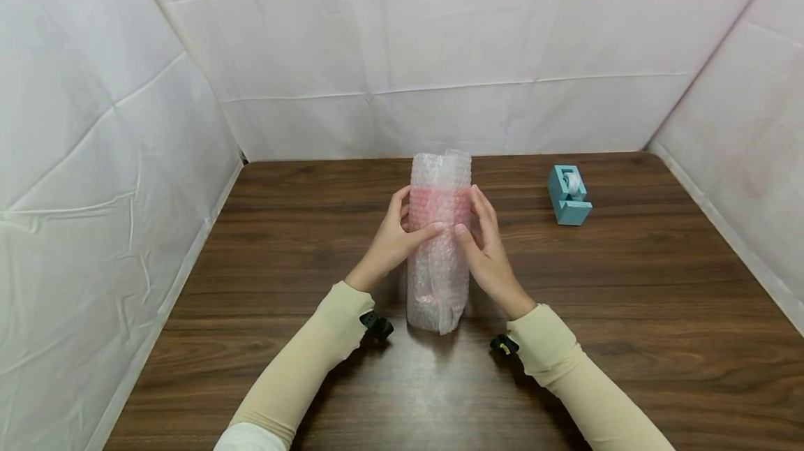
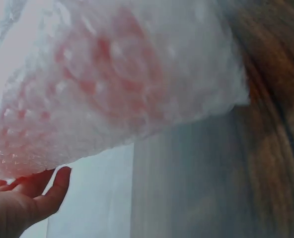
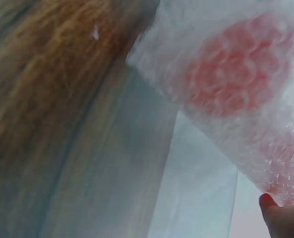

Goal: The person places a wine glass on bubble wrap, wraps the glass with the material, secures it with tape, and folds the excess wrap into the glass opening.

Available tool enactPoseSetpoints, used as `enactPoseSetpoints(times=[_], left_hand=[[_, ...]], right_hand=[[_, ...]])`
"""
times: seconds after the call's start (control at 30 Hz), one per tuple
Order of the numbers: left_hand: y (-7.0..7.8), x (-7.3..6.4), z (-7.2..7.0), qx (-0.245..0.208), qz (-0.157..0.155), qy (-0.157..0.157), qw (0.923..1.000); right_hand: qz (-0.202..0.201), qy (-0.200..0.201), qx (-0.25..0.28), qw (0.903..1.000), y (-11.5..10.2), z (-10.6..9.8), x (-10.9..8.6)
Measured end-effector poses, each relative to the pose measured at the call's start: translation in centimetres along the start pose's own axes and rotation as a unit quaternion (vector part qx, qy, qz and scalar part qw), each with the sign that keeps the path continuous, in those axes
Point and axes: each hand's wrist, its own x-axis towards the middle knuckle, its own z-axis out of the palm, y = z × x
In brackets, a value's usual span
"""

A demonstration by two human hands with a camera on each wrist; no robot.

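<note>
A long bundle in bubble wrap (image 1: 437, 273) lies in the middle of the table, its length running away from me. Something pinkish-red shows through the wrap, but its kind is hidden. On the left side my left hand (image 1: 391, 240) grips the bundle, thumb across the top and fingers along the side. My right hand (image 1: 491, 259) holds the opposite side the same way, its thumb near the wrap's lengthwise edge. In the left wrist view, the bubble wrap (image 2: 112, 89) fills the upper part. From the right wrist, the bundle's near end (image 3: 226, 69) shows a reddish patch inside.
A light blue tape dispenser (image 1: 568, 196) with a roll of tape stands to the right, toward the back of the brown wooden table (image 1: 628, 283). White cloth walls (image 1: 452, 46) enclose the table at the back, left and right.
</note>
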Motion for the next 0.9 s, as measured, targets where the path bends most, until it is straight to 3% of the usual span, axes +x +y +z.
enactPoseSetpoints(times=[0.13,0.27,0.4,0.57,0.73,0.9], left_hand=[[0.3,0.0,-0.2,-0.008,0.051,-0.006,0.9987],[0.7,-0.1,-0.5,-0.004,0.073,-0.016,0.9972],[0.7,-0.3,-0.6,0.000,0.078,-0.025,0.9966],[1.2,-0.8,-0.8,-0.005,0.104,-0.036,0.9939],[2.3,-1.7,-1.0,-0.009,0.145,-0.049,0.9882],[2.2,-2.1,-1.2,0.001,0.163,-0.056,0.9850]], right_hand=[[-0.020,0.012,0.000,0.9997,-1.2,0.0,-0.2],[-0.037,0.017,-0.008,0.9992,-2.0,0.0,-0.4],[-0.067,0.024,-0.015,0.9974,-1.4,0.0,-0.5],[-0.148,0.030,-0.027,0.9882,0.5,-0.2,-0.3],[-0.238,0.028,-0.094,0.9663,1.4,-0.7,-0.1],[-0.311,0.023,-0.200,0.9286,1.9,-1.3,0.2]])
